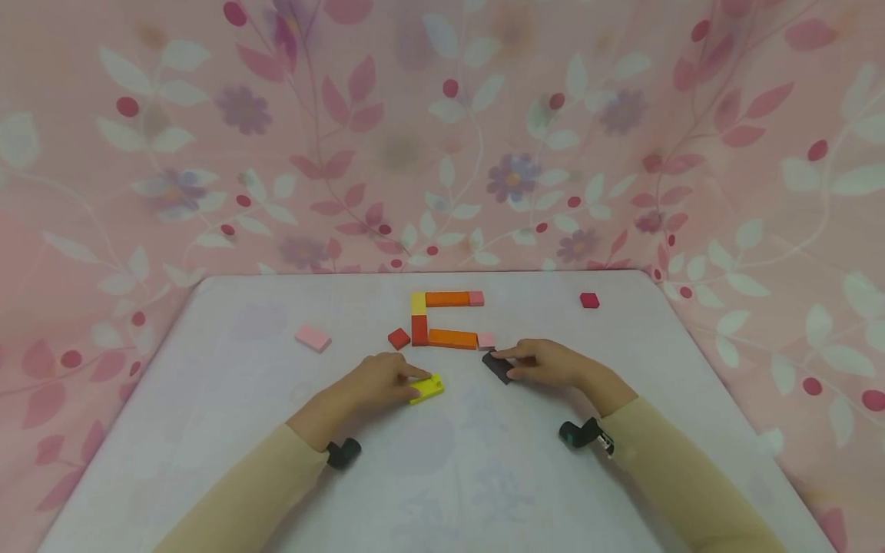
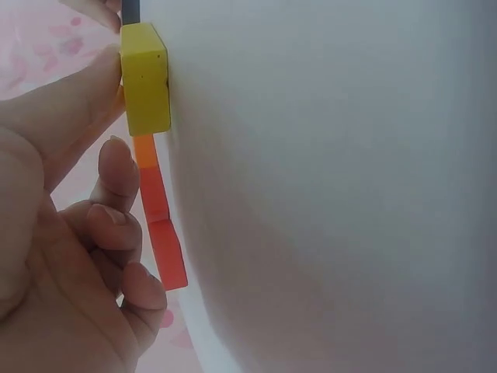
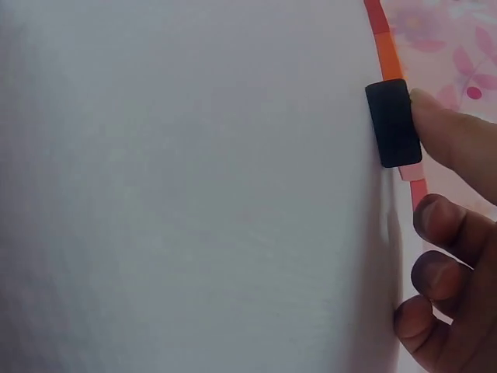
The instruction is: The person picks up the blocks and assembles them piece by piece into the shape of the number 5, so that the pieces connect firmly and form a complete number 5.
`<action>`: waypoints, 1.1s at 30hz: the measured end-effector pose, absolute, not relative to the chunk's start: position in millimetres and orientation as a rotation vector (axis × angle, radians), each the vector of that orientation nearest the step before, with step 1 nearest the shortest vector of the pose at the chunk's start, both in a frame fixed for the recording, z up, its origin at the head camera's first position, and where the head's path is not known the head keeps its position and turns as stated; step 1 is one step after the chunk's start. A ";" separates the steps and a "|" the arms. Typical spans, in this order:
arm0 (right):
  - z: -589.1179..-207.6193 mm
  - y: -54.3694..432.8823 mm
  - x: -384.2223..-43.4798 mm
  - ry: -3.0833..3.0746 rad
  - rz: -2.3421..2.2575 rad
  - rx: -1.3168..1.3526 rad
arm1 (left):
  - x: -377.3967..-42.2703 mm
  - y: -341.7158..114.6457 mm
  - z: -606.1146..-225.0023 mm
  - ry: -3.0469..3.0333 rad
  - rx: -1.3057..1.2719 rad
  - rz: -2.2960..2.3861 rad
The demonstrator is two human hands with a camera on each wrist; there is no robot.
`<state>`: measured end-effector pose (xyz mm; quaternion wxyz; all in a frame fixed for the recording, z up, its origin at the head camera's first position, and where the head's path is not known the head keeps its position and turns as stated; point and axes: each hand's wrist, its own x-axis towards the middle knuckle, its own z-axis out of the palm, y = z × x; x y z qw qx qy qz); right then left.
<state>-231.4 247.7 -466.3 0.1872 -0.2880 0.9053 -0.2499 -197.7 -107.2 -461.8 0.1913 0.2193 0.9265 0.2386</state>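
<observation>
My left hand (image 1: 376, 382) holds a yellow block (image 1: 427, 389) between thumb and index finger, low over the white table. In the left wrist view the yellow block (image 2: 146, 81) shows its near face, and the other fingers are loosely bent. My right hand (image 1: 549, 362) has its thumb and index finger on a black block (image 1: 496, 367), which lies slantwise. The black block (image 3: 394, 123) hides part of the row behind it in the right wrist view. Just beyond it sits a small pink block (image 1: 486, 340), at the end of a long orange block (image 1: 452, 339).
A yellow block (image 1: 419, 303) and a red block (image 1: 419, 331) form the left side of a C-shaped outline. An orange block (image 1: 448, 299) and a pink block (image 1: 476, 299) form its top. Loose blocks lie around: red (image 1: 399, 338), pink (image 1: 313, 338), dark red (image 1: 589, 300). Floral cloth hangs behind.
</observation>
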 end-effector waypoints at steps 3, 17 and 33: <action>-467.9 247.3 -231.5 2.562 -0.737 -0.797 | -197.7 -107.2 -461.6 2.609 0.635 0.663; -471.9 241.4 -230.2 2.598 -0.817 -0.708 | -192.6 -99.8 -461.5 2.643 0.633 0.644; -469.0 237.4 -230.2 2.616 -0.814 -0.660 | -191.9 -89.5 -465.2 2.636 0.631 0.623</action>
